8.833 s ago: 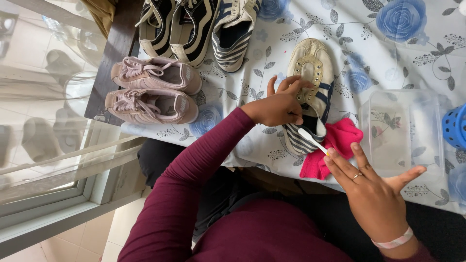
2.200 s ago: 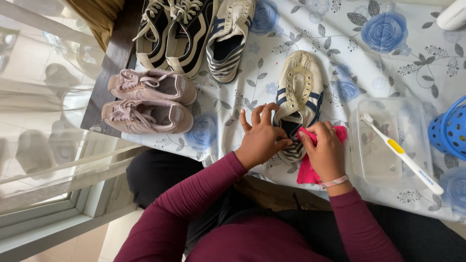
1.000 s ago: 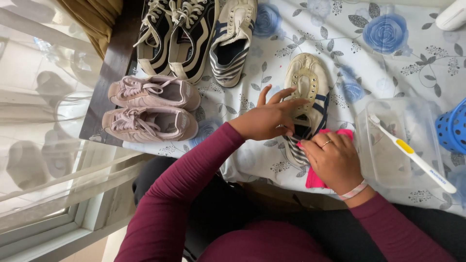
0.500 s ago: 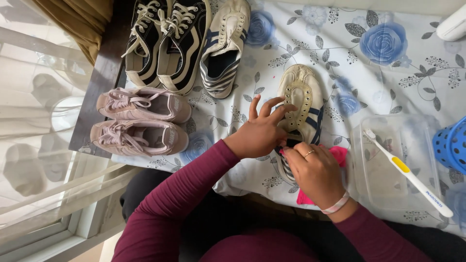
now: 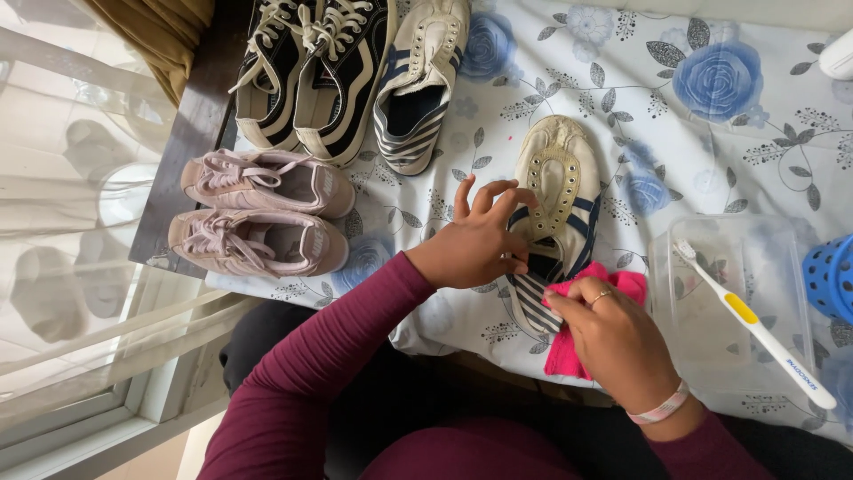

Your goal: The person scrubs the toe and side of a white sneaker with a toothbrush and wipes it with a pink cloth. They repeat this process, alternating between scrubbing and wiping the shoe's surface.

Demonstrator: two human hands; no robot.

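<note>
One clear tub [image 5: 684, 267] sits near the table's front edge, right of the shoe; a toothbrush [image 5: 755, 324] lies slanted across its rim, bristles toward the far left. Blue basket [image 5: 831, 277] at the right edge, contents hidden. The cream shoe [image 5: 553, 200] lies near the front edge, long axis front to back, toe pointing away. Left hand [image 5: 475, 244] grips its side, fingers curled over the opening. Right hand [image 5: 609, 342] pinches a pink cloth [image 5: 569, 342] against the heel. Five more shoes along the left and far edges.
</note>
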